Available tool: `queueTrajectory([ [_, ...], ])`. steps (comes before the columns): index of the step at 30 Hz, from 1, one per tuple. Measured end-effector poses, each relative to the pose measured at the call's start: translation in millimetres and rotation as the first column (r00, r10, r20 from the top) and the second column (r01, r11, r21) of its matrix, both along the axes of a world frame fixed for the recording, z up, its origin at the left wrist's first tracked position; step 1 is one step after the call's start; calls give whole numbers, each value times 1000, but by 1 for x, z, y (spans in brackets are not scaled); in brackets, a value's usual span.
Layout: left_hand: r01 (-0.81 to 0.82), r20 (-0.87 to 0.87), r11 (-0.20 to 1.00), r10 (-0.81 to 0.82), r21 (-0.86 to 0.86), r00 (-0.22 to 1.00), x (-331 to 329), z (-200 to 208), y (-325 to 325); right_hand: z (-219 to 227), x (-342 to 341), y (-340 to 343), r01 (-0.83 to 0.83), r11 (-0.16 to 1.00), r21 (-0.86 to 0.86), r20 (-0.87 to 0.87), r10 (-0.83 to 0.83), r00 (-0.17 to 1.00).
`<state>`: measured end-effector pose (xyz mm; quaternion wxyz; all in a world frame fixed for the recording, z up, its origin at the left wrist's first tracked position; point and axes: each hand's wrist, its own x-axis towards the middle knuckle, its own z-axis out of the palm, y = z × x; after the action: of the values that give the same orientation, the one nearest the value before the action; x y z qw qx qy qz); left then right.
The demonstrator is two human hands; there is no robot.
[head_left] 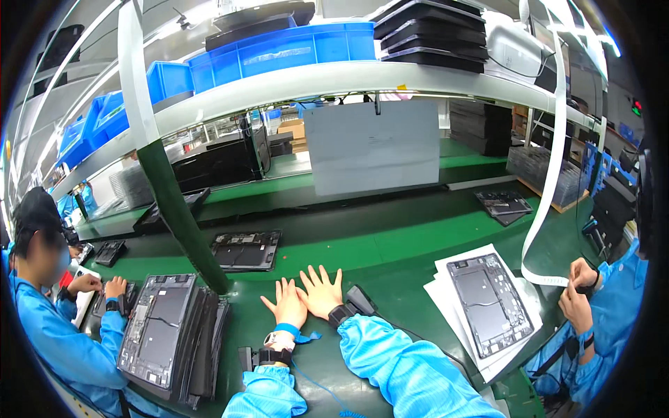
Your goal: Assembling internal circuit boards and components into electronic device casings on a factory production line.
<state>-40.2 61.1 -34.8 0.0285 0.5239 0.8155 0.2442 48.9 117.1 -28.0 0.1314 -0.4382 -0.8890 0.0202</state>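
Both my hands rest flat on the green workbench point(334, 254), close together with fingers spread. My left hand point(286, 305) holds nothing; a blue strap with a coiled cord circles its wrist above a black band. Beside it, and touching it, my right hand point(321, 291) lies with its fingers fanned out, also without anything in it. A small black device point(360, 299) with a cable sits against my right wrist. Left of my hands stands a tall stack of opened tablet housings point(159, 331). Another opened tablet housing point(245, 249) lies flat beyond my left hand.
At right, an opened tablet housing point(490, 304) lies on white paper sheets point(446, 306). A co-worker's hands point(577, 298) at far right hold a white strip point(540, 275). Another co-worker point(59, 299) works at left. A green post point(182, 216) rises beside the stack. Blue bins point(293, 50) fill the shelf above.
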Motion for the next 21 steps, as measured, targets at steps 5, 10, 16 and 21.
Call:
queueTrajectory([
  [5, -11, 0, 994, 11, 110, 1000, 6, 1, 0, -9, 2, 2, 20, 998, 62, -152, -11, 988],
  [10, -37, 4, 994, 37, 105, 999, 2, -6, 2, -3, 0, 0, -12, 1000, -21, -40, 12, 999],
  [16, -20, 1, 998, 20, 60, 1000, 4, 3, 1, -5, 1, 4, 22, 1000, 6, -65, -21, 998],
  [21, -60, 26, 976, 55, 209, 998, 3, -5, 3, -4, 1, 2, 20, 1000, 16, -73, -19, 997],
])
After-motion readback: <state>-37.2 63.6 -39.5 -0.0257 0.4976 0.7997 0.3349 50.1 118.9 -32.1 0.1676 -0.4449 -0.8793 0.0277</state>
